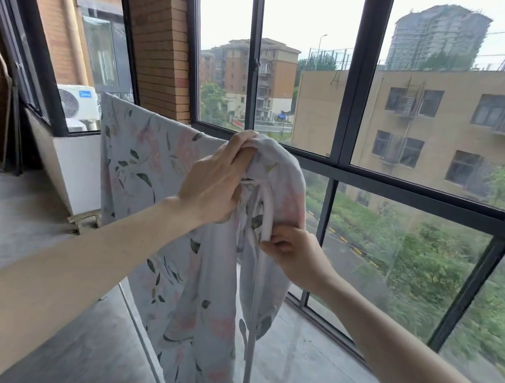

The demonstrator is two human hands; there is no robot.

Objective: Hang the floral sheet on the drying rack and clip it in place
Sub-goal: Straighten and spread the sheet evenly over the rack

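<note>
I'm gripping the bunched top of the floral sheet with my left hand, while my right hand is pinching a fold below; the rest is draping leftward before the windows.

Drying rack mostly hidden; floral sheet draped over top rail.

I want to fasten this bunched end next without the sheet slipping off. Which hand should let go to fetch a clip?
Probably the right hand. It only pinches a hanging fold low down, while the left hand grips the bunched top of the floral sheet and seems to carry its weight. No clip is visible.
</note>
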